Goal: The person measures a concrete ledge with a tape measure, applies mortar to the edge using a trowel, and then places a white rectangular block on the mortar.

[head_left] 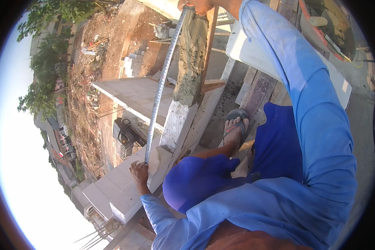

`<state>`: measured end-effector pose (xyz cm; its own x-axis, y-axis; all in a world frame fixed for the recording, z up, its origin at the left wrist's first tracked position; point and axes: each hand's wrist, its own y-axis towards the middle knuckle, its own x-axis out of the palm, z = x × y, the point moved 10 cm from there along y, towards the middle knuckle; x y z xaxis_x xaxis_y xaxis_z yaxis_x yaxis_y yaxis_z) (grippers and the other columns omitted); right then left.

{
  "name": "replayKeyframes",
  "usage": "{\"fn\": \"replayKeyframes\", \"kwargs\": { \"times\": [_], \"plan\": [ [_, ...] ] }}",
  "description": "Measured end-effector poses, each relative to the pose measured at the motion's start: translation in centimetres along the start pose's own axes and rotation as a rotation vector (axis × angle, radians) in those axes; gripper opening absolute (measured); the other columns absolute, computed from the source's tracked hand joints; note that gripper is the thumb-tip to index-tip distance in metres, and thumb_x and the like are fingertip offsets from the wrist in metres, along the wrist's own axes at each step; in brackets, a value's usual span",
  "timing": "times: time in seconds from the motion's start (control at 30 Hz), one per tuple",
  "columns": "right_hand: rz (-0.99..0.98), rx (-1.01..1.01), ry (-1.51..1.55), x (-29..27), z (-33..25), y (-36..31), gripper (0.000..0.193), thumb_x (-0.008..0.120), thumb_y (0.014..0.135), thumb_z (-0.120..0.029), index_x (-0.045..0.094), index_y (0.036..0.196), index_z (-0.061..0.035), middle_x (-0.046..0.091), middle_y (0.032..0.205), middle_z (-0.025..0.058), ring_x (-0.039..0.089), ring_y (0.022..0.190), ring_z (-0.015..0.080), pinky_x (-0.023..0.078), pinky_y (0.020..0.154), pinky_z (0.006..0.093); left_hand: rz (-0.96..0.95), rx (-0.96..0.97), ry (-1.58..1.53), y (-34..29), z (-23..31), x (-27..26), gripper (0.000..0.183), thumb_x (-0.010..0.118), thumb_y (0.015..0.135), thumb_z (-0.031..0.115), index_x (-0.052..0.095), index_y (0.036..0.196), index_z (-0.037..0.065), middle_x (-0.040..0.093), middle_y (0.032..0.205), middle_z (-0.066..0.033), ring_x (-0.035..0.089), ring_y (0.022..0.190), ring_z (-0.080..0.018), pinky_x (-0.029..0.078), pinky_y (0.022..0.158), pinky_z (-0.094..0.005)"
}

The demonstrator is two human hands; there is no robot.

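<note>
A pale tape measure blade (pixel 162 81) is stretched along the outer side of a wall top. My left hand (pixel 140 174) pinches its lower end beside a light block. Up at the top edge of the picture, my right hand (pixel 200 6) closes on the blade's other end; whether the tape's case is in it I cannot tell. Between my hands runs the wall top, with rough wet mortar (pixel 191 58) on its far stretch and a bare white block (pixel 176 125) nearer me. A loose light chunk (pixel 158 159) lies by my left hand.
Wooden planks (pixel 260 93) form the footing under my sandalled foot (pixel 234 129). A white board (pixel 254 52) lies beneath my right arm. A mortar tub (pixel 335 25) stands at the upper right. Beyond the wall the ground drops away, with a dark vehicle (pixel 128 135) below.
</note>
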<state>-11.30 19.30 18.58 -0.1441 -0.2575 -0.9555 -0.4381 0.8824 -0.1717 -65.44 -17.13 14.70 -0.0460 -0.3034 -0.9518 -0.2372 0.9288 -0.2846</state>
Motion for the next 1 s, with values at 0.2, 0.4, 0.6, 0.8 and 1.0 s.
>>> {"fn": "replayKeyframes", "kwargs": {
  "times": [0.2, 0.4, 0.6, 0.8, 1.0],
  "plan": [
    [-0.066, 0.023, -0.055, 0.6, 0.2, 0.3, 0.056, 0.073, 0.061, -0.014, 0.062, 0.116, -0.0097, 0.049, 0.132, 0.0165, 0.056, 0.108, 0.0338, 0.048, 0.088, 0.0405, 0.019, -0.02, -0.003, -0.2, 1.2, -0.8, 0.024, 0.068, 0.071, 0.022, 0.073, 0.089, 0.007, 0.059, 0.111, -0.0169, 0.05, 0.107, -0.0331, 0.039, 0.094, -0.0418],
    [-0.025, 0.03, -0.084, 0.1, -0.1, -0.2, 0.055, 0.072, 0.064, -0.015, 0.061, 0.118, -0.0095, 0.048, 0.133, 0.0154, 0.055, 0.109, 0.0336, 0.047, 0.09, 0.0403, 0.041, -0.05, -0.026, -0.4, 0.5, -0.8, 0.023, 0.069, 0.071, 0.021, 0.073, 0.088, 0.006, 0.06, 0.109, -0.0172, 0.05, 0.108, -0.0318, 0.039, 0.093, -0.0417],
    [0.052, 0.01, -0.003, 0.4, 0.8, 0.3, 0.056, 0.069, 0.066, -0.015, 0.059, 0.121, -0.0111, 0.044, 0.138, 0.0148, 0.055, 0.11, 0.0329, 0.047, 0.09, 0.0404, 0.013, -0.034, -0.036, -0.1, 1.0, -0.8, 0.023, 0.069, 0.071, 0.021, 0.073, 0.088, 0.006, 0.06, 0.11, -0.0175, 0.05, 0.109, -0.0322, 0.038, 0.094, -0.0422],
    [0.035, 0.026, -0.029, 0.3, 0.6, 0.1, 0.052, 0.068, 0.066, -0.014, 0.061, 0.117, -0.0114, 0.044, 0.138, 0.0163, 0.056, 0.109, 0.0342, 0.048, 0.088, 0.0406, 0.005, -0.018, -0.029, -0.1, 0.0, -0.1, 0.024, 0.069, 0.071, 0.021, 0.073, 0.089, 0.006, 0.059, 0.111, -0.0181, 0.05, 0.109, -0.0329, 0.038, 0.095, -0.0423],
    [0.046, -0.019, -0.022, 0.8, 0.7, 0.9, 0.047, 0.068, 0.065, -0.015, 0.063, 0.111, -0.0113, 0.053, 0.127, 0.0168, 0.059, 0.1, 0.0349, 0.049, 0.084, 0.0415, -0.008, 0.02, -0.005, 0.2, -0.9, 0.8, 0.023, 0.069, 0.07, 0.02, 0.073, 0.088, 0.006, 0.059, 0.111, -0.0179, 0.049, 0.109, -0.0327, 0.038, 0.095, -0.0421]
  ]
}}
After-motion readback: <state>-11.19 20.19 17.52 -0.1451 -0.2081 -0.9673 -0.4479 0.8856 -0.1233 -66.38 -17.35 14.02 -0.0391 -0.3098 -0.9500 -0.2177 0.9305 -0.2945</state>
